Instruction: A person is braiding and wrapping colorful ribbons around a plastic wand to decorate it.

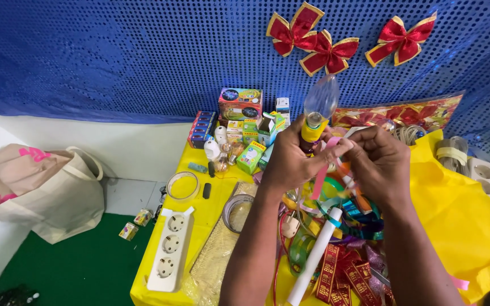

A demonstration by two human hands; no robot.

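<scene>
My left hand (pixel 288 160) grips the yellow base of a clear flame-shaped bulb (pixel 320 101), held upright above the table. My right hand (pixel 376 163) is closed beside it, pinching a pink ribbon strip (pixel 321 180) that hangs down between the two hands. Both hands hover over a heap of coloured ribbons (pixel 351 249) and a white tube (pixel 315 256) on the yellow-covered table (pixel 199 209).
A white power strip with three sockets (pixel 170 251) lies at the table's left front. Small boxes (pixel 240 103) and small bulbs stand at the back. A tape ring (pixel 182 186), a beige tote bag (pixel 41 190) on the floor, red bows (pixel 327 54) on the blue sequin wall.
</scene>
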